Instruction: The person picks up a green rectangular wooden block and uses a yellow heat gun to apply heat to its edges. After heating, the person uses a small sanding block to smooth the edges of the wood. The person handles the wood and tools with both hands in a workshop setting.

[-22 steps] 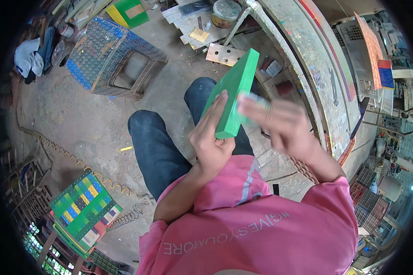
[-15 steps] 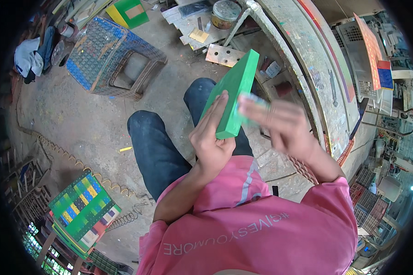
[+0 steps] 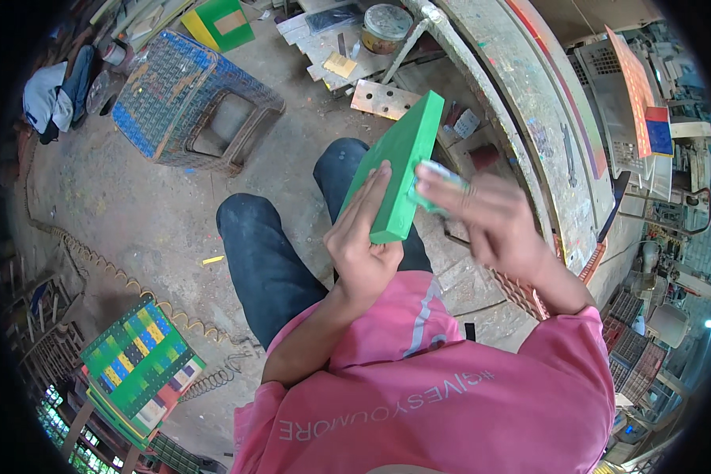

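Observation:
A flat rectangular green board (image 3: 409, 170) is held up on a slant above my knees. My left hand (image 3: 363, 241) grips its lower part, with the fingers laid along the left face and the thumb near the bottom edge. My right hand (image 3: 498, 213), smeared by motion, pinches a small folded whitish-green pad (image 3: 436, 175) against the board's right-hand narrow side. Whether the pad is cloth or abrasive paper cannot be made out.
A paint-specked bench (image 3: 553, 134) runs along my right. Ahead on the left stands a blue woven-pattern plastic stool (image 3: 166, 95). Stacked colourful boards (image 3: 142, 355) and a coiled yellow hose (image 3: 118, 272) lie at lower left. A paint bucket (image 3: 387, 28) is beyond.
My right hand and the pad have shifted very slightly along the board's side. The left hand keeps its hold on the board, and the view has moved a little.

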`<state>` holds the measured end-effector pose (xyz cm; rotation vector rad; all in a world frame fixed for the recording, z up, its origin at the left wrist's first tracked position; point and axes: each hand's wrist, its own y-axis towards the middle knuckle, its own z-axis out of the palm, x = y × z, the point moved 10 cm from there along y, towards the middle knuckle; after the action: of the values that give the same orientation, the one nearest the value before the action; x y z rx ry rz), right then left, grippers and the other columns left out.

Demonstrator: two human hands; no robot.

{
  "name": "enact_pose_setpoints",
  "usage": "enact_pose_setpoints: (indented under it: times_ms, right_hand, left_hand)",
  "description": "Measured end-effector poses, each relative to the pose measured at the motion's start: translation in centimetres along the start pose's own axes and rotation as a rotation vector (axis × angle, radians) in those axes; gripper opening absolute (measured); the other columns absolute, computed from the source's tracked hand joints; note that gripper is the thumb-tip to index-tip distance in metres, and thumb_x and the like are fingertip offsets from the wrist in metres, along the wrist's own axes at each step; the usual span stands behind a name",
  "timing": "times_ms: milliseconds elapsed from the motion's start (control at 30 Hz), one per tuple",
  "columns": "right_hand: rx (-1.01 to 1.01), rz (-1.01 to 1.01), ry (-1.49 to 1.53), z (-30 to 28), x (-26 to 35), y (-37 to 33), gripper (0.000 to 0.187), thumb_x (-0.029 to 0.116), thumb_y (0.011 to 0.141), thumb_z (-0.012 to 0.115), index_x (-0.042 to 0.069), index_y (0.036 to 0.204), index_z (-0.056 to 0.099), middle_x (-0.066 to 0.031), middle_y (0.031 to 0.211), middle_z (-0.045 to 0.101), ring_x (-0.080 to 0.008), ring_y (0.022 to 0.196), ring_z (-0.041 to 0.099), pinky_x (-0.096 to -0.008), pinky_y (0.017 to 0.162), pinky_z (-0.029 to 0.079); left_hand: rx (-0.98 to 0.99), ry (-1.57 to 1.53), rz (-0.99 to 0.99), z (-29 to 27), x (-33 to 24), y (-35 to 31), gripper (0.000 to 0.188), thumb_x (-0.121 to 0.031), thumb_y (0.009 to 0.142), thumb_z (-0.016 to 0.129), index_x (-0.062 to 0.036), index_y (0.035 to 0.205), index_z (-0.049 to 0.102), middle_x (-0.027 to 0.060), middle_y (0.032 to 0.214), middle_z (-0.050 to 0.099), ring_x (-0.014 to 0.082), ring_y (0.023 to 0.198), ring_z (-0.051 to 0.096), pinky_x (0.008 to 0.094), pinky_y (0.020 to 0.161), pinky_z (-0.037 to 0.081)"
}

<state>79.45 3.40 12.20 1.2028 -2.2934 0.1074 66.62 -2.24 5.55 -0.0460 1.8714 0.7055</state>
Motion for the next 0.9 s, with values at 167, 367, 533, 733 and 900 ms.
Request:
enact_pose_setpoints:
  times_ms: [167, 367, 533, 733, 900]
  right_hand:
    - [0.017, -0.102, 0.030, 0.5, 0.7, -0.4, 0.056, 0.000, 0.069, 0.059, 0.011, 0.122, 0.071, -0.0068, 0.126, 0.069, -0.0202, 0.054, 0.054, -0.0329, 0.054, 0.045]
    - [0.062, -0.121, 0.166, -1.1, 2.7, -0.7, 0.059, -0.006, 0.066, 0.055, 0.006, 0.123, 0.070, -0.0108, 0.126, 0.069, -0.0209, 0.065, 0.064, -0.0338, 0.058, 0.049]
    - [-0.298, 0.104, 0.197, -4.7, -1.1, -0.6, 0.050, -0.010, 0.076, 0.055, 0.000, 0.123, 0.068, -0.0151, 0.125, 0.069, -0.0263, 0.083, 0.073, -0.0341, 0.074, 0.056]
    - [-0.129, 0.053, 0.186, -0.5, -0.8, 1.4, 0.042, -0.007, 0.078, 0.065, 0.003, 0.119, 0.070, -0.0171, 0.120, 0.070, -0.0305, 0.085, 0.072, -0.0346, 0.075, 0.055]
    - [-0.118, -0.031, -0.055, -1.1, 0.1, 1.9, 0.042, 0.000, 0.071, 0.076, 0.009, 0.111, 0.075, -0.0064, 0.113, 0.073, -0.0254, 0.079, 0.054, -0.0332, 0.071, 0.048]
  left_hand:
    - [0.024, -0.065, -0.040, 0.1, 0.2, 0.0, 0.049, -0.001, 0.080, 0.062, 0.0109, 0.127, 0.059, 0.0262, 0.125, 0.064, 0.0429, 0.116, 0.063, 0.0468, 0.100, 0.051]
    - [0.020, -0.075, -0.051, -0.1, 0.2, 0.0, 0.052, 0.008, 0.074, 0.060, 0.0093, 0.126, 0.060, 0.0252, 0.124, 0.065, 0.0418, 0.116, 0.064, 0.0447, 0.098, 0.052]
    - [-0.044, -0.021, -0.019, -0.4, 0.4, -0.1, 0.044, 0.010, 0.081, 0.070, 0.0066, 0.124, 0.064, 0.0232, 0.119, 0.069, 0.0309, 0.106, 0.071, 0.0343, 0.086, 0.056]
    - [-0.025, -0.058, -0.044, -0.2, 0.6, -0.1, 0.051, 0.010, 0.075, 0.062, 0.0070, 0.126, 0.062, 0.0236, 0.121, 0.067, 0.0376, 0.112, 0.067, 0.0406, 0.093, 0.054]
    - [-0.010, -0.006, -0.043, -0.3, 0.0, 0.3, 0.044, 0.008, 0.081, 0.070, 0.0061, 0.125, 0.064, 0.0229, 0.117, 0.070, 0.0326, 0.107, 0.071, 0.0349, 0.086, 0.056]
